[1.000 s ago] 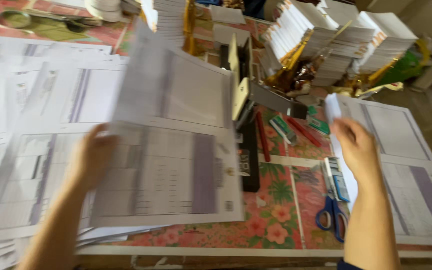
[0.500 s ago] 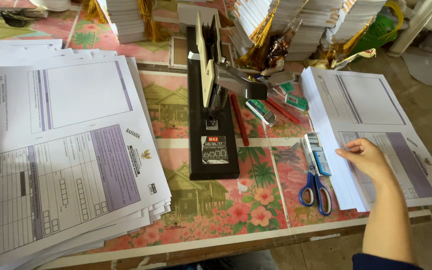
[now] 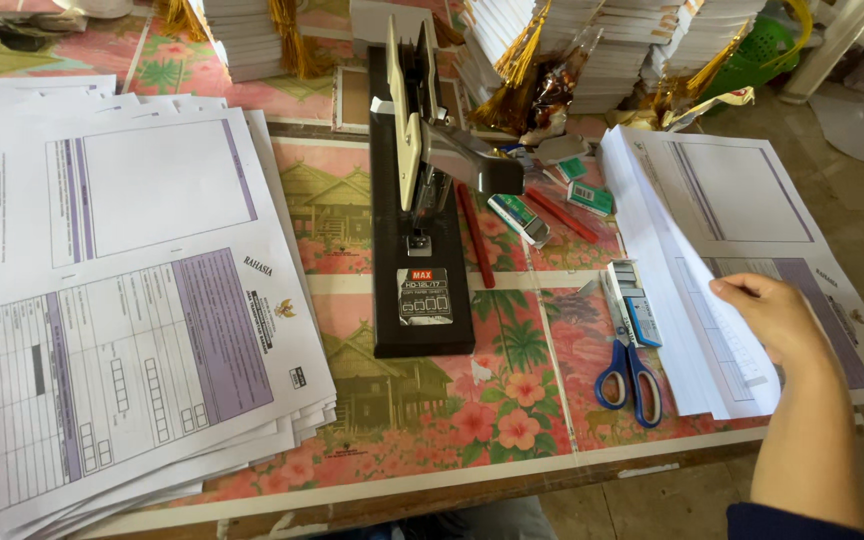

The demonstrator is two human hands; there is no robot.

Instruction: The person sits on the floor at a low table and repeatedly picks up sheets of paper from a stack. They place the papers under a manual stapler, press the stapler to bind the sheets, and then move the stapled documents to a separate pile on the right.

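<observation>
My right hand [image 3: 772, 315] rests on the right stack of printed forms [image 3: 742, 210], its fingers curled under the raised near edge of the top sheets. My left hand is out of view. A large stack of printed forms [image 3: 122, 300] lies on the left of the table, its edges fanned. A big black long-arm stapler [image 3: 417, 200] stands in the middle on the floral tablecloth [image 3: 482, 410]. Blue-handled scissors [image 3: 630, 370] lie just left of the right stack, close to my right hand.
Small green staple boxes [image 3: 552, 195] and red pens [image 3: 475, 235] lie right of the stapler. Piles of booklets with gold tassels [image 3: 592, 40] line the back. The table's front edge [image 3: 432, 485] runs near me; a green basket [image 3: 752, 50] sits at the far right.
My left hand has laid its sheets on the left stack and left the view. My right hand has moved onto the right stack and lifted the edge of its top sheets.
</observation>
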